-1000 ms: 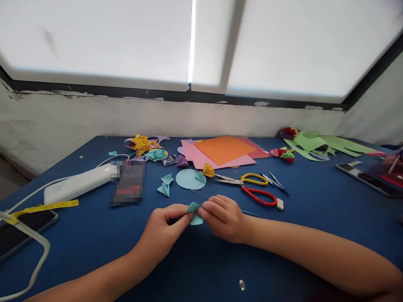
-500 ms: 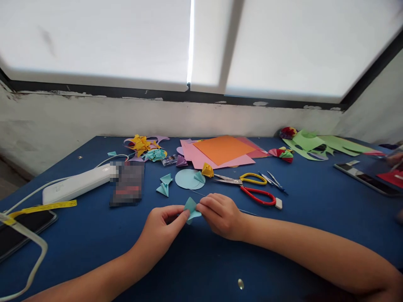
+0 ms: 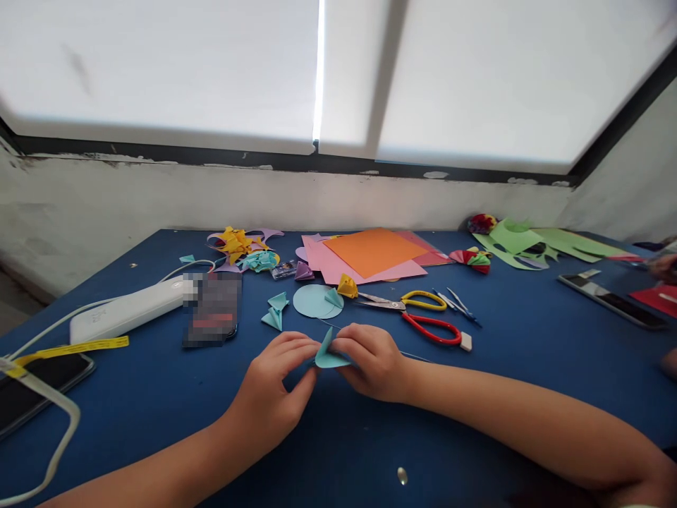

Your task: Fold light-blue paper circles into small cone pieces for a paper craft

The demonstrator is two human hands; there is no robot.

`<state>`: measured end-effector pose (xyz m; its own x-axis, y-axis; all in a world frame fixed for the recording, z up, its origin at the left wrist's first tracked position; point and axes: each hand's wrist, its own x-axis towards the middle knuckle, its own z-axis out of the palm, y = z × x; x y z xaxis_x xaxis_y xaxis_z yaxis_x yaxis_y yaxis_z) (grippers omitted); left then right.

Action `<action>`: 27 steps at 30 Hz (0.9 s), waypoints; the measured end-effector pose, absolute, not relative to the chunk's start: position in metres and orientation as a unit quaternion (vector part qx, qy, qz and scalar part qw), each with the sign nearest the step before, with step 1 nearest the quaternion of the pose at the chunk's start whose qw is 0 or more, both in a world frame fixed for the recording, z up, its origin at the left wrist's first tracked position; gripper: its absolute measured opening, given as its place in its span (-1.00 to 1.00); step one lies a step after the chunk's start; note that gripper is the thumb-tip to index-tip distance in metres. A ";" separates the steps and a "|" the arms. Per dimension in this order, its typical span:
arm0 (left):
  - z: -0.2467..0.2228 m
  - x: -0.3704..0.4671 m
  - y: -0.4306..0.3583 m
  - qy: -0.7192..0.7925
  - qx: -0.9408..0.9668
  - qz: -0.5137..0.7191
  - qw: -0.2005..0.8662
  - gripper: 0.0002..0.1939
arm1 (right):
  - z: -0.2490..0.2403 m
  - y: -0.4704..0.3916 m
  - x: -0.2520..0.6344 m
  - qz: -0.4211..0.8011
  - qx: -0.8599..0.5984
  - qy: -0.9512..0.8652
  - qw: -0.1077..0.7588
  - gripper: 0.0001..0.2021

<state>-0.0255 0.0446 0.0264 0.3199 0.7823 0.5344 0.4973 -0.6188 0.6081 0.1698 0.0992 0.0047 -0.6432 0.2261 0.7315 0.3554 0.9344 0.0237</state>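
A folded light-blue paper piece [image 3: 328,358] stands partly opened between my two hands. My left hand [image 3: 275,384] pinches its left edge, and my right hand [image 3: 373,363] grips its right side with curled fingers. A thin thread or wire [image 3: 415,356] passes behind my right hand. Just beyond lie flat light-blue paper circles [image 3: 309,302] with a small folded blue piece on them. Other folded blue pieces [image 3: 275,312] rest to the left. A folded yellow piece [image 3: 347,286] touches the tips of the scissors [image 3: 434,328], which have yellow and red handles.
Orange [image 3: 373,250] and pink sheets lie at the back. Paper scraps [image 3: 238,243] are at back left, green cut sheets [image 3: 513,243] at back right. A white power strip [image 3: 127,310] and phones flank the sides. Part of another person's hand [image 3: 663,268] shows at far right.
The blue paper between my hands has turned and its folds now stand apart in a V. My left fingers have moved up behind its left edge; my right fingers have shifted slightly.
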 end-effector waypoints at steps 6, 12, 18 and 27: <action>0.021 -0.028 0.047 0.373 0.821 0.430 0.039 -0.83 | 0.004 0.098 0.169 -0.126 -0.147 -0.919 0.345 -0.91; 0.024 -0.030 0.044 0.310 0.867 0.380 -0.091 -0.81 | 0.006 0.094 0.167 -0.160 -0.129 -0.928 0.312 -0.81; 0.027 -0.028 0.039 0.323 0.865 0.385 0.000 -0.83 | 0.000 0.095 0.169 -0.106 -0.134 -0.918 0.357 -0.80; 0.030 -0.032 0.050 0.367 0.839 0.399 0.046 -0.90 | 0.003 0.102 0.170 -0.052 -0.148 -0.944 0.289 -0.81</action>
<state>-0.0324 0.0505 0.0299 0.4119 0.6519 0.6367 0.5790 -0.7268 0.3696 0.1697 0.1021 0.0031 -0.7894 0.2501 0.5606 0.3101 0.9506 0.0126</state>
